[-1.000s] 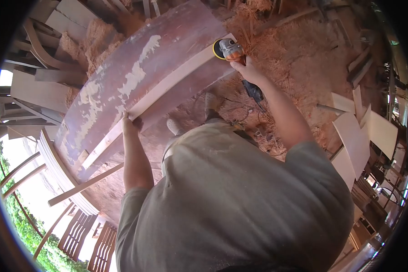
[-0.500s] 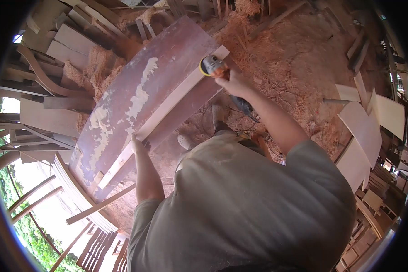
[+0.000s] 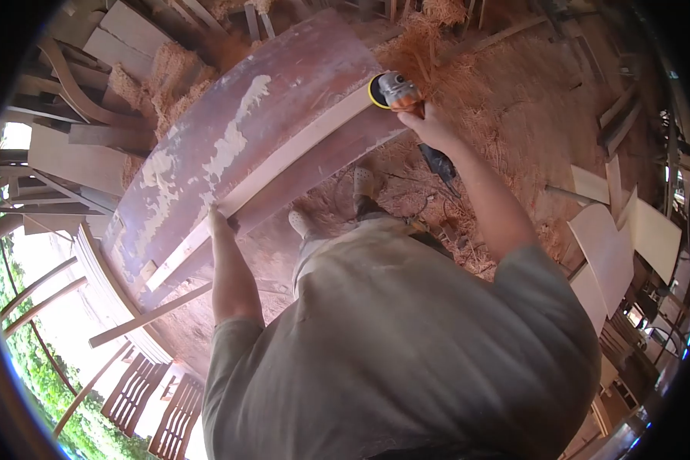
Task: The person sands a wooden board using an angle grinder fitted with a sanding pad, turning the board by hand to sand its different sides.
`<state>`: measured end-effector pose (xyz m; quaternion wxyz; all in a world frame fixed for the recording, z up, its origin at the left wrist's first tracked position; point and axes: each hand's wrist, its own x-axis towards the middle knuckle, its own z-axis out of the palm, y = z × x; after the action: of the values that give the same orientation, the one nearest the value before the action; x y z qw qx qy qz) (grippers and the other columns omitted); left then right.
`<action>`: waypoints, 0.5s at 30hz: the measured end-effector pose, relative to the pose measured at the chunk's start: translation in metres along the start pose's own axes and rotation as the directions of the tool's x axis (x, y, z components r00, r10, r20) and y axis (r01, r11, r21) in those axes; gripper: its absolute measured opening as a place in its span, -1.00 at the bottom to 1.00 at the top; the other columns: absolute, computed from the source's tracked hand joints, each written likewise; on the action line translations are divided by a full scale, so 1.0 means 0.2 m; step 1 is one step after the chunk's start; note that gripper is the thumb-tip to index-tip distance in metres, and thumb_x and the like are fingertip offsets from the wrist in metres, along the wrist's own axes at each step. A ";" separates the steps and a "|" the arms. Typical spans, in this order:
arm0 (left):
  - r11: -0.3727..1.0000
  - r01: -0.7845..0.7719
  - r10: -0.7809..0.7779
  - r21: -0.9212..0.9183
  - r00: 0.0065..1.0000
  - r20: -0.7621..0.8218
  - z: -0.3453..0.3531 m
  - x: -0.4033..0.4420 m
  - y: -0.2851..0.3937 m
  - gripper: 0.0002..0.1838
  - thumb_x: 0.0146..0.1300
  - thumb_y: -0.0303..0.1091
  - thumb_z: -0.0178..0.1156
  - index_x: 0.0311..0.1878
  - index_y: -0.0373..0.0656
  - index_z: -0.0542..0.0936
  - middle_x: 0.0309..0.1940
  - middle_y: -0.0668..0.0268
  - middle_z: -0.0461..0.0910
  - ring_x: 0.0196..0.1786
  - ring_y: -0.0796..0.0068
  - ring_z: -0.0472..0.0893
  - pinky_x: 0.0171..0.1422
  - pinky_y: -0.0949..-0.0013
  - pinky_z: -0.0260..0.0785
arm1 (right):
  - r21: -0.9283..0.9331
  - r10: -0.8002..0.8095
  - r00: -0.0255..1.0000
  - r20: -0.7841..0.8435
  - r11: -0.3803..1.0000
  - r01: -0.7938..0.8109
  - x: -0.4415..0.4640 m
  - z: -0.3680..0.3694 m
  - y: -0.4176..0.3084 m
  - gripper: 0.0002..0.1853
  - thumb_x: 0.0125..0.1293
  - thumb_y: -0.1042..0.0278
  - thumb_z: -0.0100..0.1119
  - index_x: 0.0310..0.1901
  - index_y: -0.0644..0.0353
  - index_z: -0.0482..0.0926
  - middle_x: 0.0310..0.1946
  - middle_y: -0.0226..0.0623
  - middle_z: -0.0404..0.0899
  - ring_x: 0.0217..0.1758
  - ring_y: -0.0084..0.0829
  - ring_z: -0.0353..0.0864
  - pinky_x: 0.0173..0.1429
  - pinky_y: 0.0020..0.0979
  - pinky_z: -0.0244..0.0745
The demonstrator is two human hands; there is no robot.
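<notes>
My right hand [image 3: 432, 127] is wrapped around the body of an angle grinder [image 3: 399, 92], silver-headed with an orange section and a yellow-rimmed disc. The disc sits at the far right end of a long, pale wooden board [image 3: 299, 146]; whether it touches the wood I cannot tell. That board lies lengthwise on a large reddish-brown worktable [image 3: 184, 161] with pale, patchy stains. Near the board's middle, my left hand [image 3: 217, 221] grips its near edge, its fingers partly hidden. A dark cord hangs from the grinder's rear.
Wood shavings [image 3: 506, 130] cover the floor. Stacked planks [image 3: 77, 153] stand left, and pale panels [image 3: 609, 245] lean at right. A narrow wooden bar [image 3: 149, 316] sticks out by the table's near left end. Slatted wooden pieces [image 3: 136, 391] lie at lower left.
The grinder has moved right along the board, over its far end. My left hand remains on the board, and the whole view has shifted slightly.
</notes>
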<state>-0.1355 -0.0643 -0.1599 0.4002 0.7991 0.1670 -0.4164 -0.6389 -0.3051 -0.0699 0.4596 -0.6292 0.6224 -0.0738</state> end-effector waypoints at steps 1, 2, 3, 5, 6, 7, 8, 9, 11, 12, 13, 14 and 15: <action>1.000 -0.018 0.018 0.014 0.999 -0.042 0.01 -0.01 -0.01 -0.58 0.29 0.18 0.08 -0.15 0.01 0.52 -0.58 0.28 0.53 -0.69 0.37 0.40 -0.63 0.30 0.21 | -0.010 0.007 0.999 -0.034 1.000 -0.008 0.02 -0.03 0.01 -0.26 0.23 -0.16 0.21 0.20 0.37 0.43 0.08 0.08 0.60 0.19 -0.06 0.59 0.26 -0.19 0.42; 1.000 -0.010 0.011 0.002 0.999 -0.050 0.01 0.00 -0.02 -0.58 0.29 0.18 0.08 -0.15 0.01 0.52 -0.58 0.28 0.53 -0.69 0.37 0.40 -0.63 0.30 0.21 | -0.019 0.000 1.000 -0.024 1.000 0.000 0.03 -0.04 0.02 -0.26 0.23 -0.16 0.21 0.20 0.37 0.43 0.08 0.08 0.60 0.19 -0.06 0.59 0.26 -0.19 0.42; 0.999 -0.011 0.010 -0.041 0.999 -0.038 0.01 0.01 -0.02 -0.58 0.29 0.17 0.10 -0.14 0.00 0.52 -0.55 0.27 0.54 -0.68 0.37 0.42 -0.62 0.30 0.24 | -0.033 0.019 0.999 -0.030 0.999 -0.020 0.01 -0.08 -0.04 -0.27 0.24 -0.16 0.21 0.20 0.37 0.43 0.06 0.06 0.60 0.17 -0.08 0.60 0.22 -0.20 0.45; 0.996 -0.012 0.009 -0.094 0.999 -0.037 0.01 0.04 -0.04 -0.58 0.28 0.16 0.12 -0.13 -0.01 0.52 -0.53 0.26 0.55 -0.66 0.36 0.44 -0.62 0.30 0.26 | -0.050 0.027 0.999 -0.027 0.998 -0.028 0.02 -0.09 -0.06 -0.27 0.25 -0.15 0.20 0.20 0.38 0.42 0.05 0.04 0.61 0.15 -0.10 0.62 0.18 -0.21 0.48; 0.994 -0.016 0.012 -0.109 0.999 -0.032 0.02 0.03 -0.03 -0.59 0.28 0.15 0.12 -0.12 0.00 0.52 -0.50 0.26 0.57 -0.64 0.36 0.47 -0.61 0.31 0.29 | 0.011 0.027 0.999 -0.032 1.000 -0.027 0.04 -0.07 -0.03 -0.27 0.26 -0.15 0.20 0.20 0.39 0.41 0.04 0.02 0.61 0.13 -0.13 0.63 0.13 -0.23 0.51; 0.992 -0.018 0.015 -0.123 1.000 -0.028 0.03 0.03 -0.03 -0.60 0.28 0.14 0.12 -0.12 0.00 0.52 -0.48 0.26 0.58 -0.61 0.35 0.51 -0.60 0.32 0.33 | 0.071 0.029 0.999 -0.034 0.997 -0.027 0.04 -0.06 -0.03 -0.27 0.26 -0.15 0.20 0.21 0.39 0.40 0.03 0.00 0.61 0.11 -0.16 0.64 0.08 -0.25 0.54; 0.991 -0.017 0.012 -0.135 0.999 -0.040 0.03 0.04 -0.03 -0.60 0.28 0.14 0.12 -0.12 0.00 0.52 -0.48 0.26 0.58 -0.61 0.35 0.51 -0.60 0.32 0.33 | 0.067 0.018 1.000 -0.020 0.998 -0.017 0.03 -0.06 -0.02 -0.27 0.26 -0.15 0.20 0.21 0.39 0.40 0.03 0.00 0.61 0.11 -0.16 0.64 0.08 -0.25 0.54; 0.989 -0.008 0.005 -0.145 1.000 -0.022 0.05 0.05 -0.03 -0.61 0.29 0.13 0.13 -0.11 0.00 0.52 -0.45 0.26 0.59 -0.60 0.35 0.52 -0.58 0.33 0.36 | 0.131 0.037 0.999 -0.017 0.991 -0.035 0.00 -0.07 -0.03 -0.34 0.29 -0.07 0.20 0.20 0.37 0.41 0.05 -0.06 0.59 0.13 -0.23 0.60 0.15 -0.28 0.48; 0.986 0.006 -0.009 -0.169 1.000 -0.015 0.09 0.05 -0.02 -0.62 0.29 0.11 0.13 -0.11 -0.01 0.52 -0.43 0.26 0.60 -0.58 0.35 0.54 -0.57 0.33 0.39 | 0.167 0.010 1.000 -0.021 0.986 -0.006 0.02 -0.09 0.03 -0.34 0.29 -0.06 0.22 0.18 0.37 0.40 -0.06 -0.12 0.62 -0.05 -0.29 0.67 -0.05 -0.29 0.57; 0.990 0.008 -0.008 -0.144 1.000 0.003 0.11 0.04 -0.02 -0.63 0.30 0.09 0.12 -0.11 -0.01 0.52 -0.41 0.25 0.60 -0.58 0.34 0.55 -0.57 0.33 0.40 | 0.161 -0.002 1.000 -0.006 0.987 0.003 0.03 -0.09 0.06 -0.34 0.29 -0.06 0.22 0.18 0.37 0.40 -0.06 -0.12 0.62 -0.05 -0.29 0.67 -0.05 -0.29 0.57; 0.993 0.010 -0.008 -0.119 1.000 0.020 0.14 0.03 -0.02 -0.64 0.30 0.08 0.12 -0.10 -0.01 0.52 -0.40 0.25 0.61 -0.59 0.34 0.55 -0.58 0.32 0.41 | 0.093 0.007 1.000 -0.025 0.996 -0.004 0.04 -0.08 0.08 -0.36 0.29 -0.04 0.22 0.19 0.36 0.40 -0.04 -0.11 0.62 -0.03 -0.27 0.67 -0.01 -0.28 0.56; 0.992 0.005 0.001 -0.129 0.999 0.046 0.17 0.03 -0.02 -0.65 0.31 0.07 0.12 -0.10 -0.01 0.52 -0.41 0.24 0.61 -0.59 0.33 0.56 -0.58 0.31 0.42 | 0.026 0.009 0.999 -0.048 1.000 -0.008 0.06 -0.07 0.08 -0.37 0.29 -0.02 0.22 0.19 0.35 0.40 -0.03 -0.10 0.62 -0.01 -0.26 0.66 0.02 -0.26 0.55; 0.990 -0.001 0.011 -0.140 0.997 0.073 0.20 0.03 -0.03 -0.65 0.31 0.05 0.12 -0.10 -0.02 0.52 -0.42 0.23 0.61 -0.59 0.33 0.56 -0.58 0.29 0.42 | 0.019 -0.007 0.999 -0.034 1.000 0.008 0.05 -0.05 0.04 -0.37 0.29 -0.02 0.22 0.19 0.35 0.40 -0.03 -0.10 0.62 -0.01 -0.26 0.66 0.02 -0.26 0.55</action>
<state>-0.1581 -0.0922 -0.1812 0.4622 0.7538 0.1786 -0.4315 -0.6501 -0.3168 -0.0746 0.4548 -0.6258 0.6269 -0.0922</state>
